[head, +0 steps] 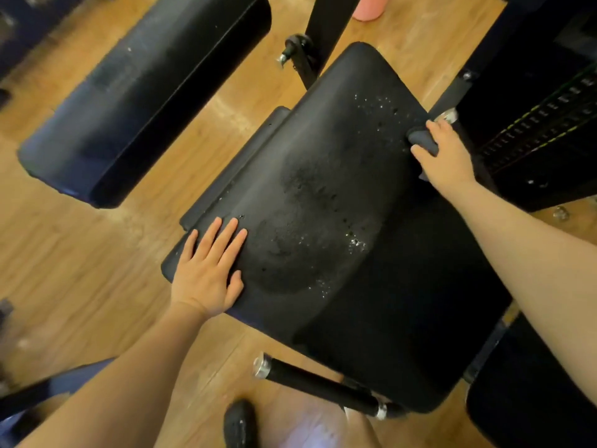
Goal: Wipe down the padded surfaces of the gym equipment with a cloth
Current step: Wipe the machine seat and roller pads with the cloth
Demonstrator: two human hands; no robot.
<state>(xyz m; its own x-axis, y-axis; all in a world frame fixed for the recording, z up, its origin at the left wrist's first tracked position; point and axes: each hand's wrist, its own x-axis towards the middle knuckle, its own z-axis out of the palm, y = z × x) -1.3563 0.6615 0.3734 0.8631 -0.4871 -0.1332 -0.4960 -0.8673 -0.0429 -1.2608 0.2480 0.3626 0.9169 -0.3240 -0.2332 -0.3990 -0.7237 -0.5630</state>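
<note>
A black padded seat (310,163) of a gym machine fills the middle of the head view; its surface is worn and flecked with white spots. My left hand (208,270) lies flat with straight fingers on the pad's near left corner. My right hand (444,156) grips a dark grey cloth (423,140) and holds it against the pad's right edge. Most of the cloth is hidden under the fingers. A lower black pad section (403,318) continues toward me.
A second long black pad (135,92) stands to the left over the wooden floor (80,253). A weight stack (546,124) rises at the right. A black handle with chrome ends (319,386) juts out below the seat. A pink object (368,8) sits at the top.
</note>
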